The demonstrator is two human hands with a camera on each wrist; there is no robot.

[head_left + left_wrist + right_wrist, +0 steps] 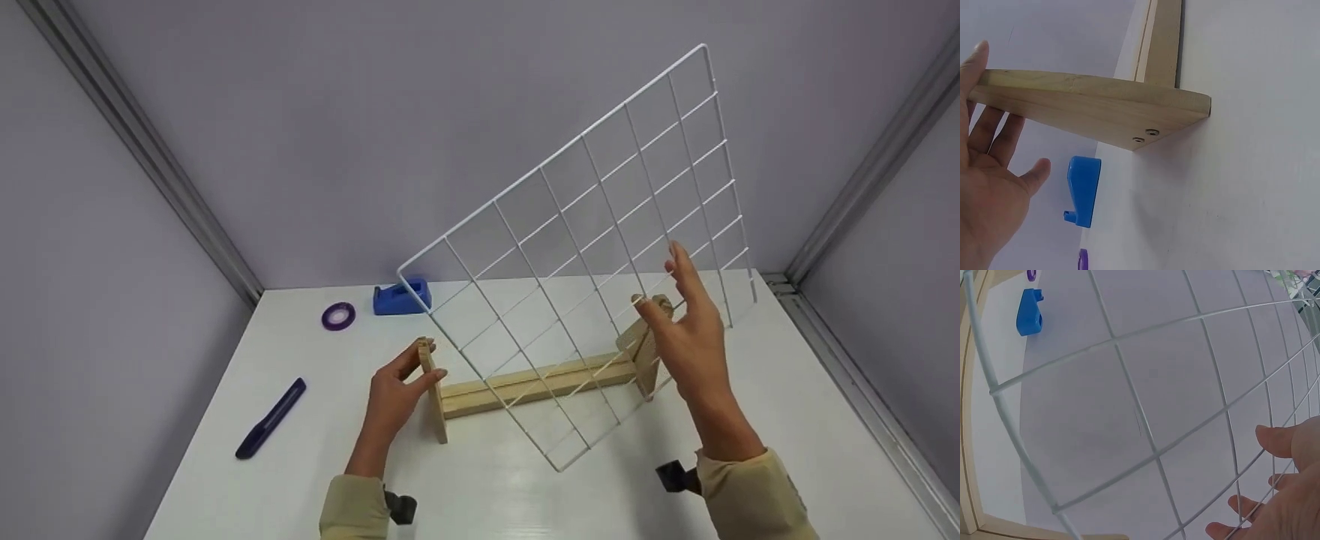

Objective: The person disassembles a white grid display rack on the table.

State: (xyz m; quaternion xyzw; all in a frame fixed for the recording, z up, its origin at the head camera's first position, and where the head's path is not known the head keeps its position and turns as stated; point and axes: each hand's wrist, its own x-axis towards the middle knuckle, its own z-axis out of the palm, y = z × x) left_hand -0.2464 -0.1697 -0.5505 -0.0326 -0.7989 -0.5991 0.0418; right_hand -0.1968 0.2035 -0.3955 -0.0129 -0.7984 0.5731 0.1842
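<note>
A wooden stand [540, 386] lies on the white table [510, 480], with a long grooved bar and an upright board at each end. My left hand [397, 390] holds its left end board [1084, 107], thumb on one side and fingers on the other. My right hand [694, 337] holds a white wire grid panel [540, 168] near its lower right part. In the right wrist view, wires [1157, 453] pass between the thumb and the fingers. The grid leans at a slant over the stand, one corner low in front of the bar. The right hand partly hides the right end board [645, 360].
A blue tape dispenser [401, 297] stands at the back of the table, with a purple roll of tape [338, 316] to its left. A dark blue cutter knife [271, 418] lies at the left. Pale walls [337, 150] surround the table behind and at both sides.
</note>
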